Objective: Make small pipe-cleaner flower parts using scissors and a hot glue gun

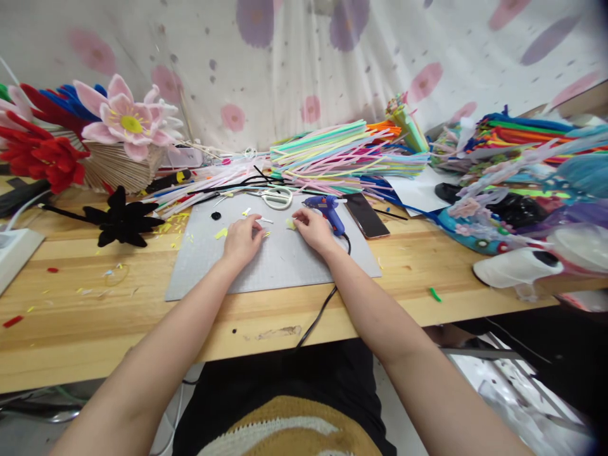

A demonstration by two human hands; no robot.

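Note:
Over the grey mat, my left hand is closed with fingertips together around thin yellow pieces. My right hand has its fingers pinched at the edge of a small pale yellow piece. A blue glue gun lies just beyond my right hand, and its black cord runs under my right forearm. White-handled scissors rest at the mat's far edge. Small yellow scraps and a black disc are left of my left hand.
Bundled pastel pipe cleaners lie behind the mat. A phone is at its right edge. A black flower and pink flower stand left. A white bottle lies right.

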